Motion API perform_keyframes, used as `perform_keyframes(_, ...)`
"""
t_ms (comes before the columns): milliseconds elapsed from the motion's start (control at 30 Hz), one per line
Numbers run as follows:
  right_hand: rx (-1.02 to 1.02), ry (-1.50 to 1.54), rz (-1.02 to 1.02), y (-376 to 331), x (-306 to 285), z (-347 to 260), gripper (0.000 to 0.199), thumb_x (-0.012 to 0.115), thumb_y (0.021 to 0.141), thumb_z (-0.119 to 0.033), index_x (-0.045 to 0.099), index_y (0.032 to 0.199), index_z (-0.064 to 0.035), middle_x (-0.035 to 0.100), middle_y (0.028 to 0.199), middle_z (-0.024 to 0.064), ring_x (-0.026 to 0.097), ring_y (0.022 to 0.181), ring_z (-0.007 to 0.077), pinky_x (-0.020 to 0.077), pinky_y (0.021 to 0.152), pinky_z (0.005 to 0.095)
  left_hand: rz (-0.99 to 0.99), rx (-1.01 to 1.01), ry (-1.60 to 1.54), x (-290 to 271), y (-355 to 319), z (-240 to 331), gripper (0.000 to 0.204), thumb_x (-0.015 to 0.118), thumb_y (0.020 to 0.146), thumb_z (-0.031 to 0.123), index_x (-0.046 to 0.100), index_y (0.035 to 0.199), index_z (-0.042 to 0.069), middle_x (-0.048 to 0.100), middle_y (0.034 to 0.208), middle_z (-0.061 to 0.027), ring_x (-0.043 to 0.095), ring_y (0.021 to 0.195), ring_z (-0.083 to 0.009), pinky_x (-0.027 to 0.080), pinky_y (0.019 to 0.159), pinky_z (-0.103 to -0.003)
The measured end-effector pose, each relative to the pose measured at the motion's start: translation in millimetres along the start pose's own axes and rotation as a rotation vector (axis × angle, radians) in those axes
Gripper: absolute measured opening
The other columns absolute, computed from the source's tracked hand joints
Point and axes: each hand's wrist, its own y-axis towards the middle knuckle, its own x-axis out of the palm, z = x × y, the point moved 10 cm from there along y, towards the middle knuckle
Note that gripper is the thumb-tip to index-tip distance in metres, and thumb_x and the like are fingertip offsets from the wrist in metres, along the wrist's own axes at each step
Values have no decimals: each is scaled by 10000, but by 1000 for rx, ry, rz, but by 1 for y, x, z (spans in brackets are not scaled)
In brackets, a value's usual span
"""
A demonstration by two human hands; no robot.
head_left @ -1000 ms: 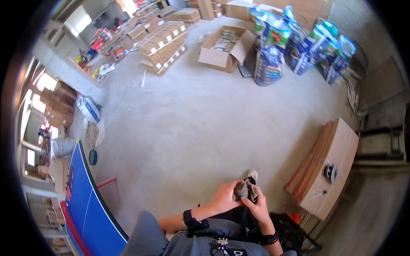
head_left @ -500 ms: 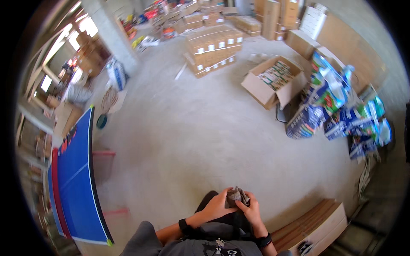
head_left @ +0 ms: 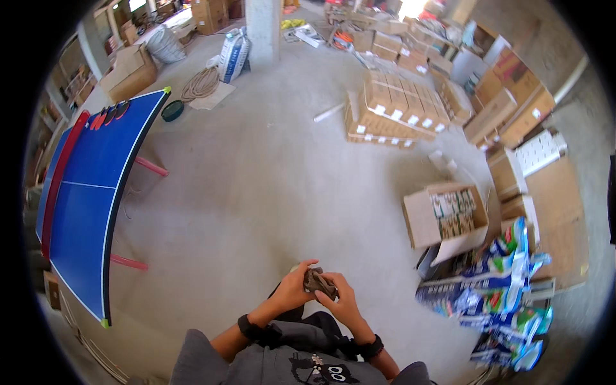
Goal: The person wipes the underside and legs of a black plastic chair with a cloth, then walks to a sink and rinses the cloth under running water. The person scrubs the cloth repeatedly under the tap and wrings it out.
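Swung leftward since a second ago, the view has lost the flat cartons at lower right. Before the wearer's body, left hand [head_left: 293, 290] and right hand [head_left: 342, 299] come together, gripping a crumpled brown item [head_left: 320, 283] between them; fingers cover much of it, so its material is hard to tell. Below, a grey shirt [head_left: 269, 367] is cut off; rightward, blue bags [head_left: 497, 285] partly hide one another.

Looks down and forward from the head, fisheye-wide. Sits near fingers [head_left: 339, 282] at six o'clock, well above floor [head_left: 269, 167].
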Motion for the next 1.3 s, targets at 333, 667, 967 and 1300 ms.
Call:
perform_keyframes(333, -141, -128, -6, 240, -41, -20, 270, 614, 769, -63, 562, 1032, -27, 568, 1011, 133, 581, 888, 295, 473, 752, 326, 129, -1, -115, -120, 201, 27, 667, 745, 657, 61, 392, 1222, 87, 597, 1012, -102, 596, 917, -201, 473, 791, -307)
perform_keyframes(667, -187, -71, -148, 501, -104, 35, 268, 629, 785, -112, 565, 1026, -14, 578, 986, 148, 587, 855, 297, 465, 735, 327, 263, -94, -31, -206, 447, 9, 509, 754, 651, 102, 514, 1099, 68, 628, 954, -84, 613, 872, -175, 478, 787, -294)
perform_keyframes(967, -150, -24, -381, 720, -108, 41, 236, 603, 805, -114, 573, 1019, -20, 600, 937, 131, 597, 826, 280, 470, 700, 313, 445, -177, -85, -332, 600, 10, 497, 767, 637, 101, 539, 1077, 74, 634, 949, -65, 612, 866, -143, 480, 765, -270)
perform_keyframes(1300, -300, -102, -391, 972, -55, 52, 290, 591, 802, -89, 540, 1084, -48, 591, 1010, 130, 589, 805, 296, 476, 687, 331, 581, -134, 22, -518, 796, -55, 441, 752, 606, 49, 576, 1009, 61, 654, 859, -69, 634, 789, -153, 487, 697, -264)
